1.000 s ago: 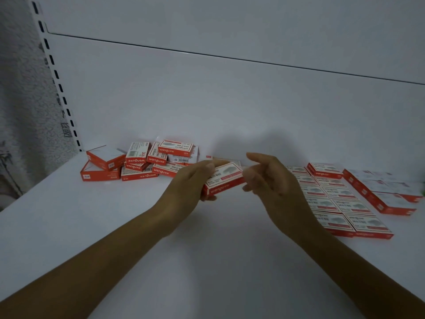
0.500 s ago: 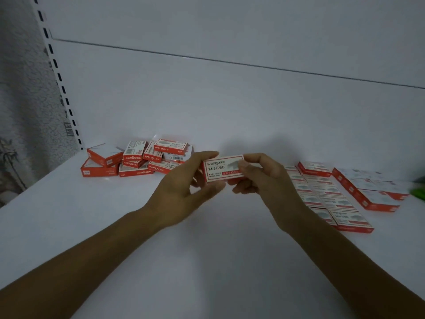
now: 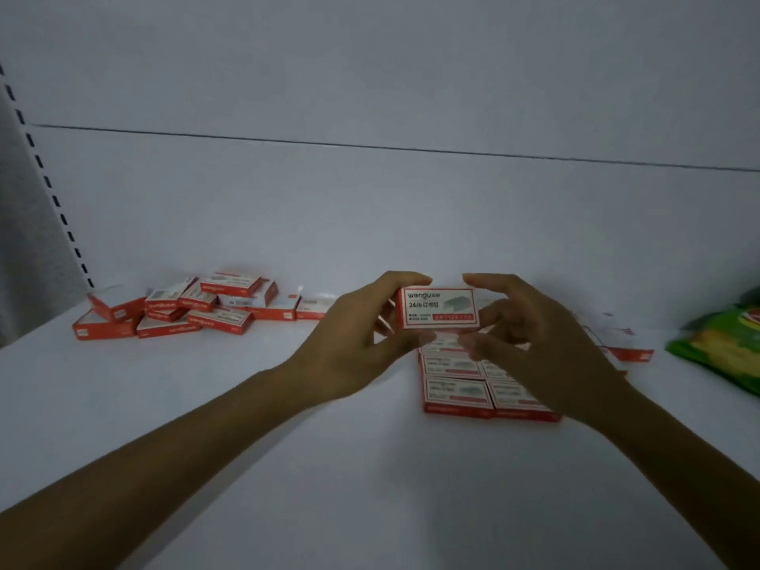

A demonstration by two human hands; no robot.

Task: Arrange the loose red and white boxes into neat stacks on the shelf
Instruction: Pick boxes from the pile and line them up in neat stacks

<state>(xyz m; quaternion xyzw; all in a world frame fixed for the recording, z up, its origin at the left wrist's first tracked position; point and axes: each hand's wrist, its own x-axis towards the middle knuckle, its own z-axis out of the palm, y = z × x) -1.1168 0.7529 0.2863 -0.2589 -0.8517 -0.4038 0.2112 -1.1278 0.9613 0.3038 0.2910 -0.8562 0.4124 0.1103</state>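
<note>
Red and white box (image 3: 438,308) is held up over the tidy rows (image 3: 456,388), left hand (image 3: 349,339) and right hand (image 3: 534,335) each pinching a short end. Seems light, stiff cardboard, so end grips should hold fine.

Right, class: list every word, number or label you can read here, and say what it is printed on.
"wengu", then unclear characters: brand on the held box.
"24/6": same face, following characters blurred.
Its small print and red strip: too blurred.
Loose pile, red sides: brand-like lettering, too blurred.
Arranged boxes and green packet: unreadable.
</note>
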